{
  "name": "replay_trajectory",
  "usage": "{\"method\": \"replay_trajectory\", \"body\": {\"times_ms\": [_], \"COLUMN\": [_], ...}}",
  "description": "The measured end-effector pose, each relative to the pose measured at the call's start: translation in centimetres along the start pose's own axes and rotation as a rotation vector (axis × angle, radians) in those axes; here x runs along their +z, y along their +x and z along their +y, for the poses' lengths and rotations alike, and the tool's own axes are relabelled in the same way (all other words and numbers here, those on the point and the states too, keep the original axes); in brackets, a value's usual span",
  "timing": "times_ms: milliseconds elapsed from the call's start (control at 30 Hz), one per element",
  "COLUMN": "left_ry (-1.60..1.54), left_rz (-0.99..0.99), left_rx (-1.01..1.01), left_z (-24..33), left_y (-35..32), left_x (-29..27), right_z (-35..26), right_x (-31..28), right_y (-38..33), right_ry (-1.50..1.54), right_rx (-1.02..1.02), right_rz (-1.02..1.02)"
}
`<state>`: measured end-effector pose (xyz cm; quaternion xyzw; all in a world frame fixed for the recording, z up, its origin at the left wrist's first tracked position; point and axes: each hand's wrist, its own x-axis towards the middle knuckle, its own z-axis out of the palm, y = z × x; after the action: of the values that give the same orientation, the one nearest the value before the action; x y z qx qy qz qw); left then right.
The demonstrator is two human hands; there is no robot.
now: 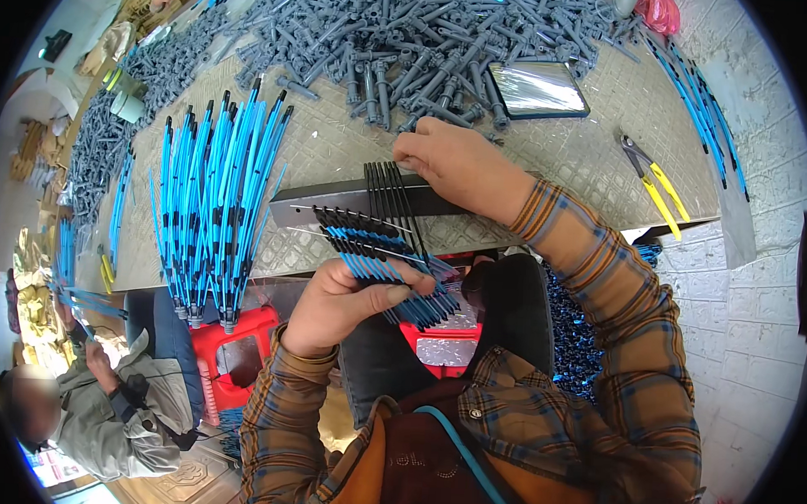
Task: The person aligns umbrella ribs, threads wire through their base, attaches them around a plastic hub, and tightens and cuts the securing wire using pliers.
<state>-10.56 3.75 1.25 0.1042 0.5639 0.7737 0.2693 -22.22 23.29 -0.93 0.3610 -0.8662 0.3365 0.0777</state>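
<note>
Here, left hand (343, 302) clasps blue-black rods (364, 242); right hand (464, 165) curled, contents unclear.

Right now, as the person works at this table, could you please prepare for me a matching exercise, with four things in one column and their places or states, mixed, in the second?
Column one:
1. Pliers
2. Left hand
3. Grey parts
4. Dark bar

Column two:
A. heaped at the far side of the table
B. partly hidden by the right hand
C. yellow-handled, off to the right
D. holding blue-and-black rods

Right pairs: 1-C, 2-D, 3-A, 4-B
</note>
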Motion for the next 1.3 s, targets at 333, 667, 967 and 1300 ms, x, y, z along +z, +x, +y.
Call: {"method": "replay_trajectory", "body": {"times_ms": [333,667,967,1300], "left_ry": [0.002,0.167,0.189,0.263], "left_rz": [-0.032,-0.137,-0.188,-0.33], "left_rx": [-0.06,-0.07,-0.08,-0.045], "left_z": [0.8,0.4,1.1,0.3], "left_y": [0.5,0.1,0.3,-1.1], "left_x": [-0.4,-0.4,-1.1,-0.1], "right_z": [0.2,-0.2,-1.4,-3.8], "right_x": [0.2,-0.3,-3.9,-6.3], "right_y": [1.7,0.7,-0.5,0.4], "right_ry": [0.079,0.05,-0.231,-0.606], "right_rx": [-0.001,0.07,-0.23,-0.657], "right_rz": [-0.087,-0.145,-0.266,-0.518]}}
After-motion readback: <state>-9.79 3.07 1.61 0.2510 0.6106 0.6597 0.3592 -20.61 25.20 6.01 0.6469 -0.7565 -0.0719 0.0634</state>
